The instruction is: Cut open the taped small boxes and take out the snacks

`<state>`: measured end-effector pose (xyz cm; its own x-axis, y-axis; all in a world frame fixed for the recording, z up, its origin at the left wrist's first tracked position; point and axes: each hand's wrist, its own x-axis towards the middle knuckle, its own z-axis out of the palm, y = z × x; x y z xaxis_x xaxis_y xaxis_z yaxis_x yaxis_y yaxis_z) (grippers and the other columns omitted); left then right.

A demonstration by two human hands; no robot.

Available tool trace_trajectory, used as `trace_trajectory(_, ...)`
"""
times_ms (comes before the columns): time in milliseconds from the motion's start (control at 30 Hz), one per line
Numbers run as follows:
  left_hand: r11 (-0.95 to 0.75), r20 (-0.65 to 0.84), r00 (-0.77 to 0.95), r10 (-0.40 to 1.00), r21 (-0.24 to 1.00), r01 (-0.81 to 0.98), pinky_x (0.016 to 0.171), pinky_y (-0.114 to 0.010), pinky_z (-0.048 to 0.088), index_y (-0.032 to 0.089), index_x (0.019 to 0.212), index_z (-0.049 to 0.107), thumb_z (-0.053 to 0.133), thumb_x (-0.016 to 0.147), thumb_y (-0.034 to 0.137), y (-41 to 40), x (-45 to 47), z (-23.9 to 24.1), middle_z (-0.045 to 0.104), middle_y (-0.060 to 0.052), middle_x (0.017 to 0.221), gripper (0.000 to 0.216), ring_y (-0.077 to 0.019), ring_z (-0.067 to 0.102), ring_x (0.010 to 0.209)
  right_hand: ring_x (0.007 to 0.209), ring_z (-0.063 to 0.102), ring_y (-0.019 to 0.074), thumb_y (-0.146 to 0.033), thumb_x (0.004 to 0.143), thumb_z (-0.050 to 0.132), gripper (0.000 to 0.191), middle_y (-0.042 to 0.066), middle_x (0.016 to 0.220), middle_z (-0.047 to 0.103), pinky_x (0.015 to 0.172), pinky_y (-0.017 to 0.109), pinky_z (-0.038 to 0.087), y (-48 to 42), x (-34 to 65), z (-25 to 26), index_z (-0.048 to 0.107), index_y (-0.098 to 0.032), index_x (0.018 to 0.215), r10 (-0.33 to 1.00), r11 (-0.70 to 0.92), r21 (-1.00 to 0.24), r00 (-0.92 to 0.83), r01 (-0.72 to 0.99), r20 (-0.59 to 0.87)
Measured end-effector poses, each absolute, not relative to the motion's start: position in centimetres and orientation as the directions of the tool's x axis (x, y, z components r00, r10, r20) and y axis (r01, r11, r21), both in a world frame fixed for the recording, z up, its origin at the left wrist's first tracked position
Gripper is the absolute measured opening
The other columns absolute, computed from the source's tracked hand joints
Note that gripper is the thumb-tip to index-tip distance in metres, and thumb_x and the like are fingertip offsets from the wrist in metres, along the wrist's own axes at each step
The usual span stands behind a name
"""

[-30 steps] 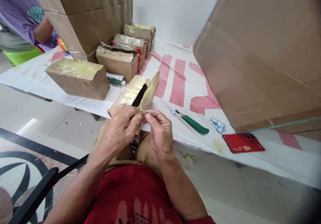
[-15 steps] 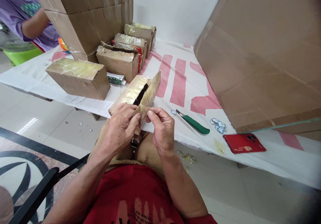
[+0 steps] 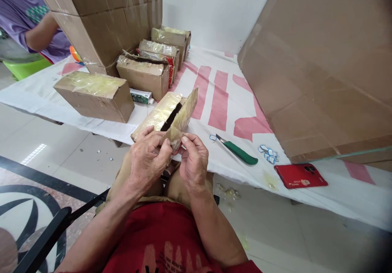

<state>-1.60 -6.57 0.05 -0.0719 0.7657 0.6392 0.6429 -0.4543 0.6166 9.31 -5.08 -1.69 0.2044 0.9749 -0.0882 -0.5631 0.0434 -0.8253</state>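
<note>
A long taped cardboard box (image 3: 162, 114) rests with its near end over the table's edge, a dark slit open along its top. My left hand (image 3: 148, 160) grips the box's near end, fingers curled round it. My right hand (image 3: 192, 160) pinches the lifted right flap (image 3: 183, 116) of the box between thumb and fingers. Both hands meet at the box's near corner, above my lap.
A green-handled knife (image 3: 237, 152), small blue-white scraps (image 3: 268, 154) and a red phone (image 3: 300, 176) lie on the white-and-red cloth (image 3: 220, 97). Several taped boxes (image 3: 92, 95) stand left; big cartons (image 3: 321, 61) rise right and behind. A person in purple (image 3: 33, 24) stands far left.
My right hand has pulled the box's flap up and outward, widening the slit a little. My left hand has kept its grip on the box's end.
</note>
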Motion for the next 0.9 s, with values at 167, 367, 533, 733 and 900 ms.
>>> trace_trajectory(167,-0.434,0.619,-0.089,0.78,0.638,0.636,0.112,-0.043,0.05,0.021,0.062,0.058,0.053,0.091,0.017,-6.6,-1.5,-0.1,0.076,0.003,0.072,0.029,-0.0131,0.067,0.067,0.06,0.061,0.0112,-0.032,0.066,0.077,0.018,-0.003,0.071,0.069,0.047,0.021,0.047,-5.2,8.7,-2.1,0.066,-0.02,0.075,0.966,0.015,-0.746,0.201,-0.665,-0.16)
trace_trajectory(367,-0.435,0.637,-0.088,0.765,0.613,0.66,0.11,-0.039,0.052,0.021,0.059,0.055,0.054,0.09,0.018,-6.6,-2.0,-0.1,0.063,0.005,0.06,0.031,-0.0109,0.057,0.058,0.063,0.063,0.0137,-0.037,0.073,0.075,0.019,0.0,0.077,0.071,0.051,0.025,0.049,-4.7,11.3,-3.1,0.071,-0.021,0.081,0.992,0.013,-0.842,0.111,-0.54,-0.056)
trace_trajectory(533,-0.446,0.656,-0.079,0.751,0.592,0.671,0.11,-0.038,0.052,0.021,0.059,0.054,0.056,0.091,0.017,-6.6,-2.1,-0.1,0.062,0.006,0.06,0.032,-0.0102,0.057,0.058,0.072,0.062,0.0137,-0.041,0.091,0.066,0.02,0.001,0.086,0.072,0.07,0.029,0.05,-4.6,14.1,-0.5,0.076,-0.023,0.091,0.935,0.323,-0.943,0.176,-0.075,0.307)
trace_trajectory(733,-0.479,0.572,0.051,0.819,0.63,0.611,0.116,-0.043,0.047,0.022,0.074,0.069,0.058,0.097,0.026,-7.1,-2.9,0.6,0.076,0.003,0.075,0.026,-0.0147,0.071,0.073,0.067,0.055,0.0129,-0.03,0.09,0.064,0.016,-0.002,0.071,0.063,0.067,0.028,0.043,-4.0,13.2,3.2,0.064,-0.021,0.078,0.914,0.402,-0.874,-0.178,0.274,0.365)
trace_trajectory(900,-0.398,0.498,-0.05,0.866,0.745,0.535,0.099,-0.039,0.057,0.023,0.108,0.076,0.06,0.096,0.041,-7.4,-4.1,2.6,0.081,-0.005,0.107,0.027,-0.0236,0.074,0.103,0.065,0.05,0.0114,-0.027,0.094,0.059,0.018,-0.004,0.067,0.058,0.062,0.025,0.039,-3.8,13.2,2.8,0.063,-0.02,0.077,0.915,0.387,-0.898,-0.202,0.207,0.348)
